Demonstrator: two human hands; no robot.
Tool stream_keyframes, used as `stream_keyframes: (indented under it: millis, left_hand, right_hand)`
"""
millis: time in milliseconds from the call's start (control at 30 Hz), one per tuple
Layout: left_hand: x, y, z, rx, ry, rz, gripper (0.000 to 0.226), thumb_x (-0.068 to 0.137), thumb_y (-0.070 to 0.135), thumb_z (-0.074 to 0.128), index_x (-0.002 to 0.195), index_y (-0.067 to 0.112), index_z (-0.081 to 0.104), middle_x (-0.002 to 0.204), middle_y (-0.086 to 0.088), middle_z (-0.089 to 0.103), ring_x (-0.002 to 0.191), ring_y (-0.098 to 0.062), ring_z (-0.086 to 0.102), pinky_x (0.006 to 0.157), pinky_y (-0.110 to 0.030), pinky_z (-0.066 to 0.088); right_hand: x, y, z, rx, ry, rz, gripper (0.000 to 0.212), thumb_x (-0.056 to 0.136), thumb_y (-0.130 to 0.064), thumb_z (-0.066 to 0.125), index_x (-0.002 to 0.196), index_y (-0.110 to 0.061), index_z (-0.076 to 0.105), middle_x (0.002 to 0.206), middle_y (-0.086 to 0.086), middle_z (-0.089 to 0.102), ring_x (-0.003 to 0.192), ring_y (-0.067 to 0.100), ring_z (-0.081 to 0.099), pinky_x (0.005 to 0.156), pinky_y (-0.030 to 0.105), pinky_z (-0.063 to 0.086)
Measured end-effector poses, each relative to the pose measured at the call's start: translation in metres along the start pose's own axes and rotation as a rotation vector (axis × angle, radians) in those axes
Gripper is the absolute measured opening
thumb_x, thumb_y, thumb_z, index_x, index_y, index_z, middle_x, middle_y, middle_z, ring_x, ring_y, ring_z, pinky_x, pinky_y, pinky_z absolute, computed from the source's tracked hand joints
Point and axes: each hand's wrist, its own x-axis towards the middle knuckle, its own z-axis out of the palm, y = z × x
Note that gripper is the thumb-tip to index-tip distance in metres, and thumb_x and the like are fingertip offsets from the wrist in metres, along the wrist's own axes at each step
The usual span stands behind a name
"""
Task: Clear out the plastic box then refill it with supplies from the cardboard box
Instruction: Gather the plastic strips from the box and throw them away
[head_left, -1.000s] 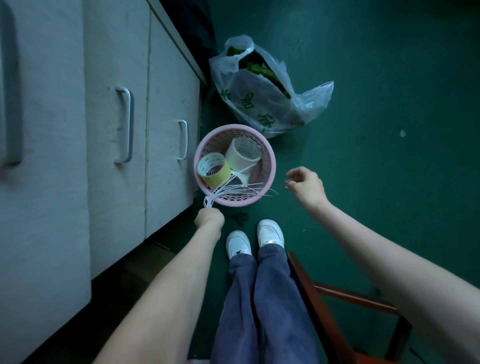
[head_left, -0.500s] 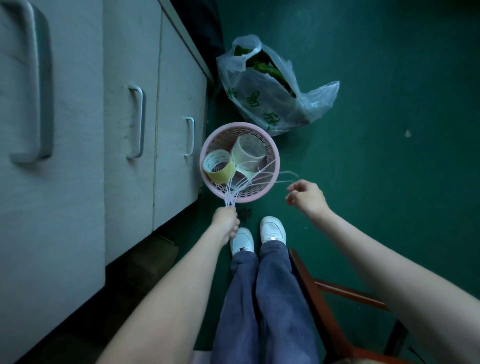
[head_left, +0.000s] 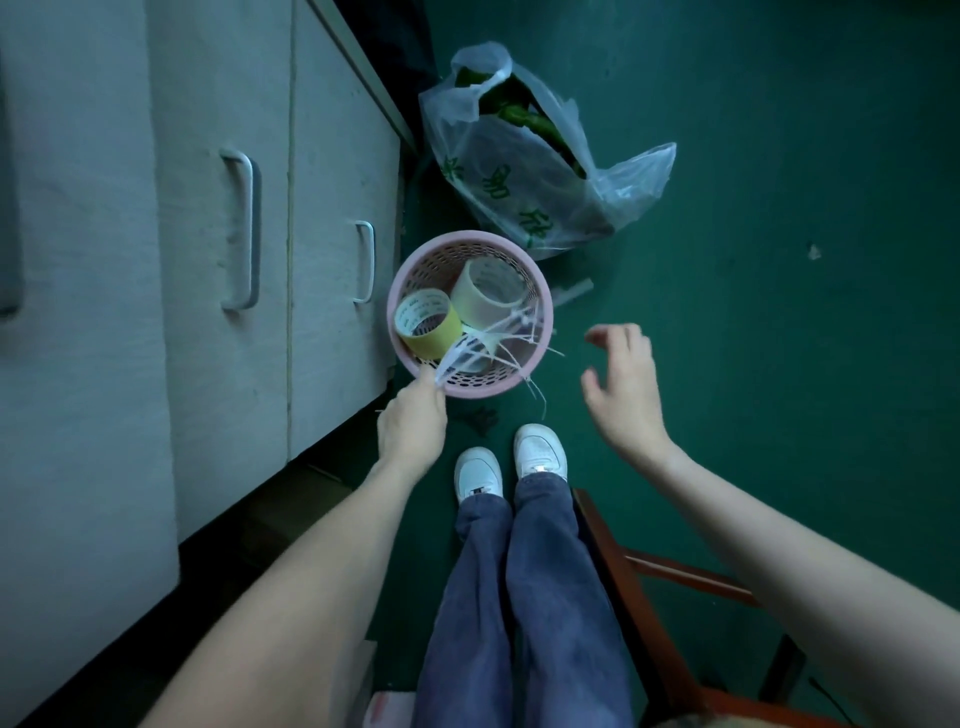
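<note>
1. The left hand (head_left: 413, 431) is curled round one end of a bundle of white zip ties (head_left: 485, 340), just at the near rim of the pink basket (head_left: 410, 291). The free ends fan out over the basket and past its right edge.
2. The right hand (head_left: 621, 387) hangs to the right of the basket, fingers spread and loose, holding nothing.
3. The basket stands on the green floor (head_left: 779, 364) against the white cabinet (head_left: 332, 208). It holds a yellow tape roll (head_left: 428, 325) and a pale tape roll (head_left: 485, 293). Neither the plastic box nor the cardboard box is in view.
4. Risk: the ties splay loosely, so a few could slip from the fist and scatter on the floor. One or two already seem to trail outside the rim, though they are too thin to be sure.
5. Risk: a stray end may snag in the basket's mesh and tip or drag the light basket when the bundle moves.
6. A plastic bag (head_left: 545, 171) with green things lies just behind; ties falling there would be hard to spot.
</note>
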Motion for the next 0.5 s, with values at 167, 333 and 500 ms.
stream_keyframes:
  millis: [167,333,500]
  left_hand:
    - [-0.008,-0.006,-0.014,0.116,-0.104,0.164,0.015,0.101,0.021,0.035,0.105,0.011,0.044,0.095,-0.017,0.065,0.082,-0.039,0.061,0.061,-0.038,0.038]
    - [0.000,0.001,-0.042,0.286,-0.084,0.310,0.005,0.095,0.009,0.041,0.098,0.013,0.042,0.096,-0.011,0.065,0.084,-0.037,0.063,0.059,-0.037,0.035]
    - [0.000,0.023,-0.060,0.220,-0.075,0.449,0.005,0.096,0.011,0.037,0.099,0.011,0.041,0.101,-0.011,0.060,0.087,-0.035,0.058,0.060,-0.037,0.034]
  right_hand:
    - [0.008,-0.028,0.006,-0.342,-0.061,-0.560,0.075,0.066,-0.024,0.077,0.130,-0.010,0.039,0.140,0.013,0.032,0.134,0.031,0.027,0.104,0.047,0.026]
    - [0.021,-0.050,0.001,-0.438,-0.256,-0.496,0.094,0.066,-0.049,0.076,0.140,-0.013,0.029,0.153,0.008,0.024,0.144,0.028,0.016,0.108,0.051,0.018]
    - [0.028,-0.041,0.003,-0.151,-0.565,-0.123,0.025,0.084,-0.034,0.065,0.103,-0.020,0.058,0.112,0.005,0.062,0.123,0.026,0.048,0.105,0.043,0.022]
